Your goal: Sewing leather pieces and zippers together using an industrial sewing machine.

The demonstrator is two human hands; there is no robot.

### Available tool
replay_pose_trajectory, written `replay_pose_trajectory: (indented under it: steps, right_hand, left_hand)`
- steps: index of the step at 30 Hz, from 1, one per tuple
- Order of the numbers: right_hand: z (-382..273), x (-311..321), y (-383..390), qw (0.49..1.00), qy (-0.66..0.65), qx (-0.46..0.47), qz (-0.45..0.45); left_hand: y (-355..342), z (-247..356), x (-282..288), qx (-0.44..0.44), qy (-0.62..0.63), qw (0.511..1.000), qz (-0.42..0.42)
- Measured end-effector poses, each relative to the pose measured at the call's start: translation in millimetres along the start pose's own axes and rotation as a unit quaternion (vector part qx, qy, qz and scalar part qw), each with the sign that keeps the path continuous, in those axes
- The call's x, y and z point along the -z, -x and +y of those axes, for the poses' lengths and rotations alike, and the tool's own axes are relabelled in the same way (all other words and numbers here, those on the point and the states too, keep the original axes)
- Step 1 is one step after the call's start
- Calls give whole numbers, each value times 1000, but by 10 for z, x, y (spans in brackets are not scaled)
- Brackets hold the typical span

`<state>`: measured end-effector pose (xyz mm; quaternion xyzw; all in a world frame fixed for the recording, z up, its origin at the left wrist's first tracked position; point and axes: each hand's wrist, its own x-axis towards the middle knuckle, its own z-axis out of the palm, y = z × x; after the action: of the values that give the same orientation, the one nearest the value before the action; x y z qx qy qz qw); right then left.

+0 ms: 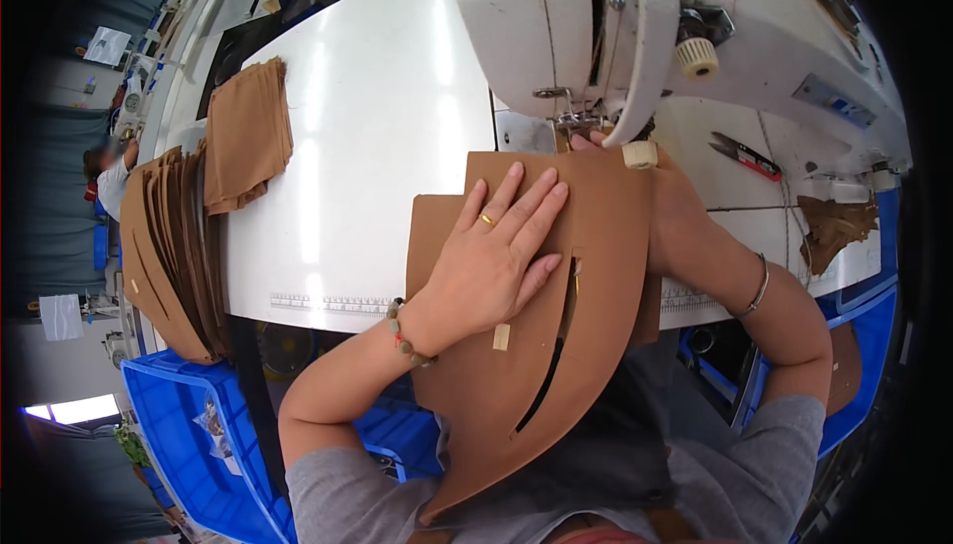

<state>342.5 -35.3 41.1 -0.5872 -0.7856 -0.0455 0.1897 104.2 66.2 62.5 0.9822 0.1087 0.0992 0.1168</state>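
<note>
Lying spread, left hand [504, 258] tops a brown panel [601, 311] overhanging the near edge of the table [367, 147]. Right hand [680, 211], partly hidden; can't tell its grip.

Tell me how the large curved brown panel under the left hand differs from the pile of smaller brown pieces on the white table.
The large curved brown panel has a long curved slit; the pile of smaller brown pieces shows none. The panel lies under the left hand; the pile sits apart, untouched. Both are brown.
</note>
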Motion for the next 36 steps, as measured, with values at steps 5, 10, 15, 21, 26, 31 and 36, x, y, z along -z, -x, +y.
replay_pose_trajectory:
  steps: [5, 10, 15, 21, 26, 31, 36]
  right_hand:
    - [13, -16, 30, 999, -34, 20, 8]
    - [11, 28, 56, 998, -59, -2, -30]
    - [6, -5, 40, 997, -62, -14, -34]
    - [6, -11, 50, 997, -74, -3, -19]
    - [-13, -7, 49, 996, -83, -16, -1]
    - [-18, -20, 50, 997, -74, -10, -3]
    - [-16, -9, 47, 993, -116, -23, 15]
  left_hand:
    - [-104, -9, -70, 56, -7, 998, 3]
    - [-235, -55, -86, 57, -26, 998, 7]
    - [-259, -76, -105, 39, -25, 998, 52]
    - [-260, -92, -111, 52, -25, 997, 45]
    - [-270, -92, -113, 54, -29, 997, 47]
    - [-286, -111, -117, 52, -29, 997, 53]
    - [-311, -170, -134, 48, -22, 996, 65]
